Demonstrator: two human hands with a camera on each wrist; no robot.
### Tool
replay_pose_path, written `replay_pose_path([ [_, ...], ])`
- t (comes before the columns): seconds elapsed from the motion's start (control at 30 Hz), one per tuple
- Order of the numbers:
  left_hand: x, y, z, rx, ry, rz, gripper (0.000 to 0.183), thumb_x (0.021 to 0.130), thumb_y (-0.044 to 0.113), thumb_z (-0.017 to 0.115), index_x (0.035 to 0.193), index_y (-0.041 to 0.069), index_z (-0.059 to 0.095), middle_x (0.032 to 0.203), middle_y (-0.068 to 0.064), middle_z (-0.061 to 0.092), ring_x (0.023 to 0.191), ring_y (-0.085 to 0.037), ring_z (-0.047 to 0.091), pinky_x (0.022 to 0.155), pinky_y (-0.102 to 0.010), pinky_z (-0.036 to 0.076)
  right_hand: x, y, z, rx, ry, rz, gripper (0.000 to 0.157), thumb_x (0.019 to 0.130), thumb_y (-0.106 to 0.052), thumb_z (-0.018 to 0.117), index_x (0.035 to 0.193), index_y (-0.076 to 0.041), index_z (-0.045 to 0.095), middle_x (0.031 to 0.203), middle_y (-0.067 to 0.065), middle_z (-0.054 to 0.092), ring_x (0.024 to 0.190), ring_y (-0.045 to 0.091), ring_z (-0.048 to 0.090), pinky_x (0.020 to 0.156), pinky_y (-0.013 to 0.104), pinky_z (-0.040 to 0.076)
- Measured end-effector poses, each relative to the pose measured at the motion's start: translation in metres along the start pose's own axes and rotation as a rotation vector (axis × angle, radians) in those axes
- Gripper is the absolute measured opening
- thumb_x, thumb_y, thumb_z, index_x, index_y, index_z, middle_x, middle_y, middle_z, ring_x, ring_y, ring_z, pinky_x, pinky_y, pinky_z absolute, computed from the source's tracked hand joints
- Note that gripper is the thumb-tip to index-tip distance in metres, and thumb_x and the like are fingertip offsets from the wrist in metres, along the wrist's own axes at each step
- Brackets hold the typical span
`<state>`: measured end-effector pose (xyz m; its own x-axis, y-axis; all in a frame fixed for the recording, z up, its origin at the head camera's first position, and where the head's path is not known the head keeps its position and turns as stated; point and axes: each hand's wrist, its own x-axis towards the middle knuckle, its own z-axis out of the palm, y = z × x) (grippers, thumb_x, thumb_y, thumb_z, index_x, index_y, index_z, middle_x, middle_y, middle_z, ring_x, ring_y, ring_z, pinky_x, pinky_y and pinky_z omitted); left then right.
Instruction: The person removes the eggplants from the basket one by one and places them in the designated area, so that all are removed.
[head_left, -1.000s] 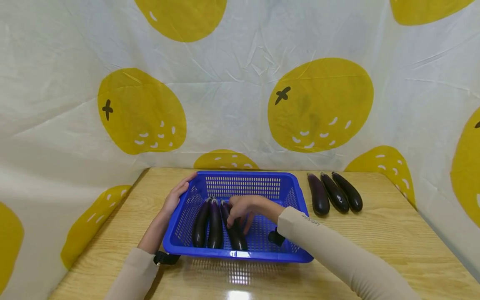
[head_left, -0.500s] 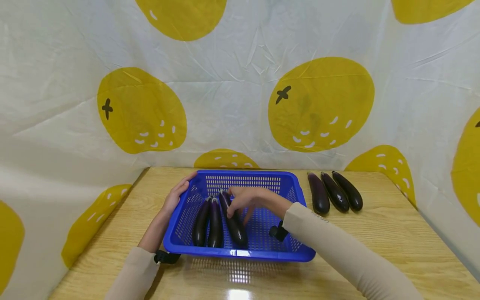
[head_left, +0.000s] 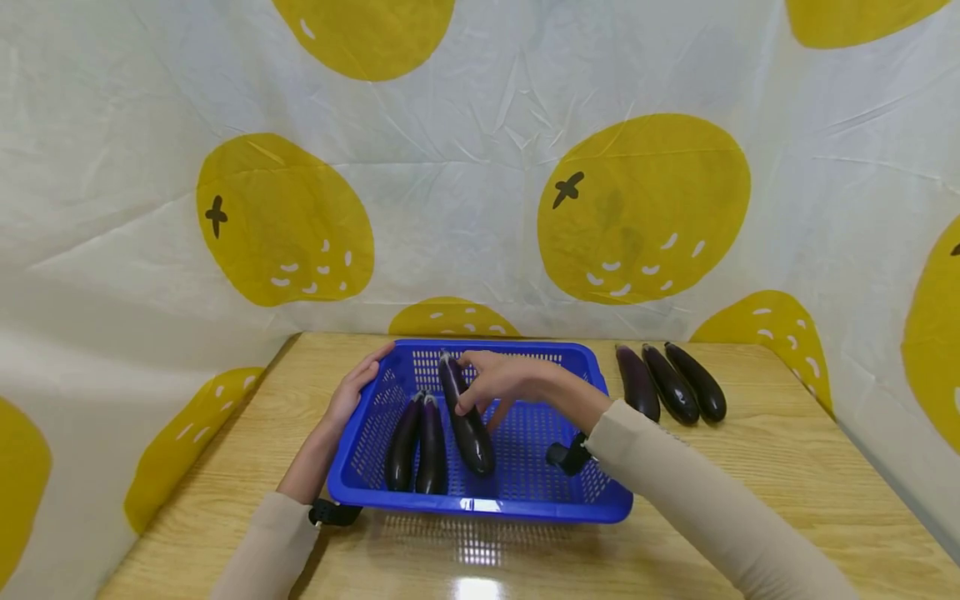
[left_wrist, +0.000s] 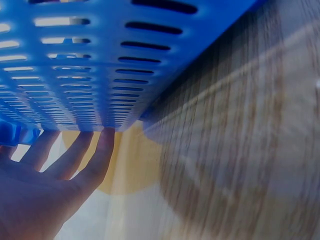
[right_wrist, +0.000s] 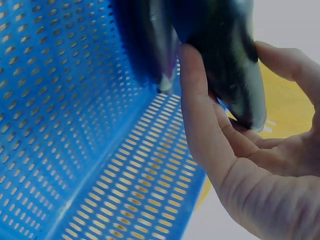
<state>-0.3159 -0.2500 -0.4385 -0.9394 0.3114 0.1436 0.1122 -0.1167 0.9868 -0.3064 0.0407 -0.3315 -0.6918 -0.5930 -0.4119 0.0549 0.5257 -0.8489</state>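
Note:
My right hand (head_left: 504, 380) holds a dark, glossy eggplant (head_left: 474, 442) between thumb and fingers, raised inside a blue plastic basket (head_left: 525, 507). The right wrist view shows the thumb on one side of this eggplant (right_wrist: 230, 65) and the fingers on the other. Two more eggplants (head_left: 401, 450) (head_left: 431, 454) lie side by side in the basket's left part. My left hand (head_left: 351, 396) rests against the basket's left side near the far corner. In the left wrist view, its fingers (left_wrist: 95, 160) are extended and touch the slotted outer wall (left_wrist: 110, 75).
Three eggplants (head_left: 636, 379) (head_left: 670, 387) (head_left: 697, 383) lie on the wooden table (head_left: 780, 467) right of the basket. A pale cloth (head_left: 465, 233) with yellow fruit prints hangs behind and beside the table. The basket has perforated walls and a raised rim.
My right hand has lifted the eggplant up and away from the basket's floor, toward the far wall. The left hand has stayed at the basket's side.

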Motion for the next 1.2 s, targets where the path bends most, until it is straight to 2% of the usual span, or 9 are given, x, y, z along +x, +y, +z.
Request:
replay_pose_path([
  [0.17,0.0,-0.004,-0.004,-0.034,-0.036,0.052,0.053,0.115,0.029,0.026,0.164,0.011,0.027,0.171,-0.015,0.024,0.145,-0.016,0.042,0.108,-0.022,0.046,-0.008,-0.004,-0.007,0.043,-0.01,-0.034,0.082,0.087,-0.005,0.076,0.155,-0.01,0.03,0.117,0.02,0.068,0.096,0.032,0.072,0.076,0.048,0.063],
  [0.3,-0.001,-0.004,-0.004,-0.035,-0.04,0.062,0.053,0.115,0.029,0.027,0.164,0.011,0.027,0.171,-0.014,0.024,0.141,-0.01,0.046,0.108,-0.022,0.047,-0.014,-0.004,-0.013,0.073,-0.001,-0.064,0.087,0.087,-0.006,0.076,0.158,-0.012,0.026,0.124,0.021,0.066,0.103,0.034,0.071,0.078,0.049,0.063],
  [0.37,-0.001,-0.003,-0.003,-0.018,-0.024,0.032,0.055,0.115,0.03,0.026,0.165,0.009,0.022,0.172,-0.015,0.02,0.144,-0.012,0.042,0.108,-0.021,0.046,-0.018,-0.003,-0.016,0.082,0.008,-0.077,0.091,0.087,-0.008,0.077,0.16,-0.014,0.024,0.13,0.022,0.063,0.108,0.036,0.069,0.079,0.049,0.063],
  [0.5,0.0,-0.001,0.0,-0.014,-0.003,-0.012,0.056,0.115,0.028,0.022,0.166,0.005,0.015,0.173,-0.017,0.014,0.154,-0.03,0.027,0.108,-0.019,0.044,-0.027,-0.001,-0.023,0.107,0.017,-0.11,0.091,0.089,-0.009,0.076,0.161,-0.015,0.021,0.139,0.025,0.057,0.119,0.039,0.064,0.081,0.05,0.062],
  [0.57,0.0,-0.001,0.001,-0.011,0.0,-0.019,0.055,0.115,0.027,0.021,0.166,0.005,0.014,0.173,-0.018,0.013,0.156,-0.035,0.02,0.108,-0.018,0.043,-0.031,0.0,-0.026,0.123,0.011,-0.13,0.09,0.09,-0.008,0.075,0.161,-0.015,0.02,0.141,0.026,0.056,0.122,0.039,0.063,0.083,0.051,0.062],
  [0.7,0.0,0.0,0.003,-0.012,0.007,-0.014,0.055,0.115,0.026,0.02,0.165,0.004,0.015,0.173,-0.018,0.013,0.156,-0.034,0.019,0.107,-0.016,0.042,-0.042,0.0,-0.032,0.142,-0.001,-0.172,0.087,0.092,-0.007,0.071,0.162,-0.015,0.019,0.142,0.027,0.056,0.124,0.036,0.063,0.086,0.052,0.061],
  [0.9,0.001,-0.001,0.002,-0.009,0.01,-0.009,0.055,0.115,0.027,0.021,0.165,0.003,0.015,0.173,-0.018,0.013,0.157,-0.034,0.019,0.107,-0.015,0.042,-0.063,0.001,-0.042,0.144,0.014,-0.236,0.082,0.095,-0.007,0.068,0.161,-0.017,0.019,0.143,0.026,0.056,0.118,0.034,0.067,0.089,0.051,0.06],
  [1.03,0.002,-0.002,0.001,-0.016,0.008,-0.012,0.055,0.115,0.025,0.021,0.165,0.004,0.015,0.174,-0.017,0.013,0.159,-0.037,0.014,0.106,-0.014,0.042,-0.079,0.006,-0.049,0.146,0.024,-0.281,0.083,0.098,-0.008,0.067,0.163,-0.019,0.018,0.146,0.027,0.055,0.117,0.032,0.068,0.09,0.05,0.06],
  [1.2,0.002,0.0,0.002,-0.026,0.009,-0.017,0.055,0.115,0.025,0.021,0.165,0.004,0.015,0.174,-0.016,0.013,0.158,-0.036,0.015,0.107,-0.016,0.043,-0.099,0.019,-0.061,0.167,0.07,-0.31,0.086,0.099,-0.01,0.066,0.166,-0.02,0.013,0.148,0.027,0.055,0.119,0.031,0.068,0.091,0.048,0.06],
])
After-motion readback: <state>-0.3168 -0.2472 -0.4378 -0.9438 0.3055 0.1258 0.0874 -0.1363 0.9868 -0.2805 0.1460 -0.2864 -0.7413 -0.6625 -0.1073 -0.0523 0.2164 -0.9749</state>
